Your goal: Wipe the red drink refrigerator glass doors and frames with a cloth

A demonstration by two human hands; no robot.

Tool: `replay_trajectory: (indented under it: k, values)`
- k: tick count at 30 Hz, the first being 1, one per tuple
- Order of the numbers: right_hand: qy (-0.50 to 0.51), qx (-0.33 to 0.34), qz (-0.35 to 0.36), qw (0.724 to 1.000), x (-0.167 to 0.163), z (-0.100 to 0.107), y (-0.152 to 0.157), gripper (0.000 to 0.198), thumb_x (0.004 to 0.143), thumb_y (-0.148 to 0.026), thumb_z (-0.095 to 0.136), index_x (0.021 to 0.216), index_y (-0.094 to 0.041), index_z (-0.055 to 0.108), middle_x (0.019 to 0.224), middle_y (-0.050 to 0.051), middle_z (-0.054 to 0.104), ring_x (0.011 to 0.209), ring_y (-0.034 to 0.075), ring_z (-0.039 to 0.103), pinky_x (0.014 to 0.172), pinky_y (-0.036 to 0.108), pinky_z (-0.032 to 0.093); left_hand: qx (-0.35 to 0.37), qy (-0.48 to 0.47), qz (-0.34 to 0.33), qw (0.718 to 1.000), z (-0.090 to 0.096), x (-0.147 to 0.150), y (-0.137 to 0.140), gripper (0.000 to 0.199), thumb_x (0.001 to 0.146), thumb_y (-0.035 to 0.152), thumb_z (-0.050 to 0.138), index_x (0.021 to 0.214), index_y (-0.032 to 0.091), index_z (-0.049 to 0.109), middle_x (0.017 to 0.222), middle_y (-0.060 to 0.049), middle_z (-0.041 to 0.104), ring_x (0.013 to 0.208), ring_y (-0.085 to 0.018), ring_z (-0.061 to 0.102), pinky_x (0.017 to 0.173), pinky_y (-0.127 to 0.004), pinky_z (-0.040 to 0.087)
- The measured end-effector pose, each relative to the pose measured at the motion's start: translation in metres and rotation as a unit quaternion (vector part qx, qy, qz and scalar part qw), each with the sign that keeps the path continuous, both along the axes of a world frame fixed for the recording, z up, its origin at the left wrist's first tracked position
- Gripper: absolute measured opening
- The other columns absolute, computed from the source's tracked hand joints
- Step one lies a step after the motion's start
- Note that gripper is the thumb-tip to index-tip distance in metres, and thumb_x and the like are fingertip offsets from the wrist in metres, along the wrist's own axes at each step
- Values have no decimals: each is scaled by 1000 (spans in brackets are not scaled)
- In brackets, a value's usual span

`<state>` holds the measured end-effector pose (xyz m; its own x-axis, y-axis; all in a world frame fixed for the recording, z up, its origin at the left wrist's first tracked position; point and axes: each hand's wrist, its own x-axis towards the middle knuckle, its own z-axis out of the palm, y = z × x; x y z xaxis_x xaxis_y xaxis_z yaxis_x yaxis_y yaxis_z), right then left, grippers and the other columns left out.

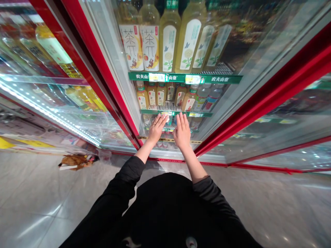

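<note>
Both hands reach forward to a glass-fronted drinks fridge with red frames. My left hand has its fingers stretched out, angled up and right. A small white patch lies by its fingertips; I cannot make out whether it is a price tag or something under the fingers. My right hand is flat with fingers extended upward, and no object shows in it. The two hands are apart, in front of a green shelf strip. Whether the palms touch the glass is hard to tell. Small tea bottles stand on the shelf above.
Large bottles of pale tea and white-labelled bottles fill the upper shelf, with a green label strip below. Another lit cabinet stands left. On the grey tiled floor lies a brown patterned item.
</note>
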<state>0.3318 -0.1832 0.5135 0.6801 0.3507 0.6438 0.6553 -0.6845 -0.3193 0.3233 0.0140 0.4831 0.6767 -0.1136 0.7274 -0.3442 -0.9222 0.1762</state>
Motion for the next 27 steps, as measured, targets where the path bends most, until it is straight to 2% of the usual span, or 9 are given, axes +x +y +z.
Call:
replay_trajectory:
  k: [3,7,10,14,16,20,22,24,27]
  values:
    - [-2,-3,1,1000,1,-1,-8,85,98,-9,41,179,-20,19,184,10,31,173,27,22,139,59,32,-57,-20,36,998,2,4,-1,65,111,8,28,171,29,44,168,-5,54,165,-22,31,139,-45,32]
    - [-13,-3,1,1000,3,-3,-16,84,99,-9,40,179,-19,18,183,11,32,173,26,20,138,58,33,-91,-59,72,992,19,26,-17,65,114,12,24,177,31,29,177,-2,40,168,-21,18,141,-44,25]
    - [-29,1,-3,1000,6,-3,-22,84,99,-8,40,179,-18,18,182,12,34,173,26,19,138,57,33,-56,-60,76,994,23,35,-33,63,115,13,23,176,27,31,174,-2,45,168,-20,20,142,-41,23]
    - [-32,6,-1,999,10,-2,-33,85,99,-8,39,179,-20,16,182,11,34,173,26,21,138,57,33,20,-36,11,999,9,24,-40,62,113,8,31,168,27,48,164,-2,60,164,-16,34,140,-32,25]
    - [-37,12,2,999,12,-2,-39,85,99,-8,40,180,-21,15,182,11,34,172,26,22,139,57,33,20,-42,9,999,4,19,-39,63,112,6,33,168,28,50,162,-2,62,163,-15,36,140,-31,28]
    - [-35,15,-19,999,14,-2,-51,86,100,-8,39,180,-23,11,183,10,32,172,26,25,138,57,34,-37,-68,65,995,13,30,-48,69,112,6,26,178,27,23,178,-5,39,169,-21,19,142,-44,24]
    - [-33,12,-32,999,15,-2,-56,85,101,-9,39,180,-23,10,184,10,31,172,27,25,138,57,35,-61,-89,84,991,22,42,-60,70,113,8,24,179,30,17,181,-2,32,170,-22,15,143,-46,24]
    - [-37,8,-37,999,16,-2,-60,85,101,-9,38,180,-23,10,184,10,31,172,27,25,137,58,36,-53,-111,88,989,29,52,-74,68,114,9,23,179,29,22,179,-1,36,170,-21,16,143,-43,24]
    - [-51,9,-36,998,19,-1,-68,86,100,-9,38,180,-22,9,183,11,33,172,27,25,137,57,37,19,-112,50,992,27,52,-87,64,113,8,25,175,25,36,172,-3,51,168,-18,26,142,-37,25]
